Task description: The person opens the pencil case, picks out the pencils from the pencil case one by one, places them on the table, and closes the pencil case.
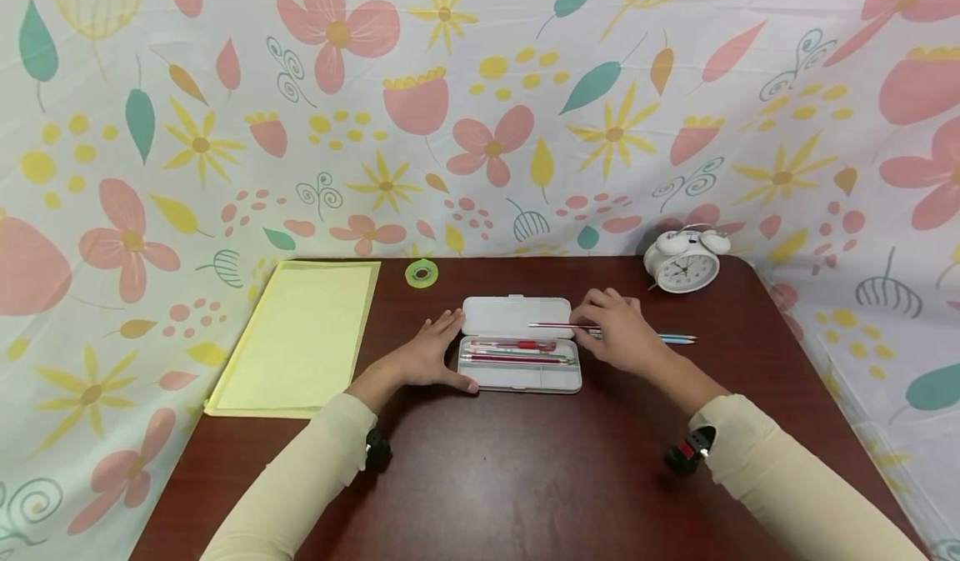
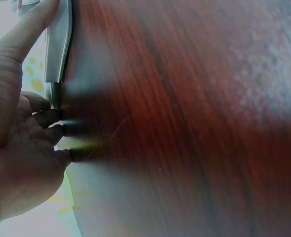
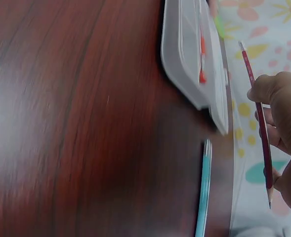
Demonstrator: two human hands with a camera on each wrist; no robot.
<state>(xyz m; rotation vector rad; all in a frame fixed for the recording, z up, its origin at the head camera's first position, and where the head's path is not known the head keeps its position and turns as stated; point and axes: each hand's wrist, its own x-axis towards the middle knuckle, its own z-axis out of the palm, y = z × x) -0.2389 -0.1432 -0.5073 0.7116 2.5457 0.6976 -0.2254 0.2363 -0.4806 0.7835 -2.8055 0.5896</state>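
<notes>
Right of a flat pale-yellow rectangular folder (image 1: 300,336) on the red-brown wooden worktop (image 1: 480,478), touches an open white plastic pencil case (image 1: 510,375) with a straight-fingered left hand (image 1: 426,357). Pinches a slim dark-red wooden pencil (image 3: 264,143) in the right hand's (image 1: 618,332) grip, near the case's lid. Has light-blue pencils (image 1: 677,339), seemingly two, lying farther right, partly hidden.

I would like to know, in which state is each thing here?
Pencil case: open, lid laid back
Held red pencil: sharpened, in the right grip
Left grip: spread, thumb at the case
Red pen: lying inside the case
Blue pencils: sharpened, lying down
Alarm clock: upright
Yellow pouch: lying flat
Green disc: flat or tilted, unclear
</notes>
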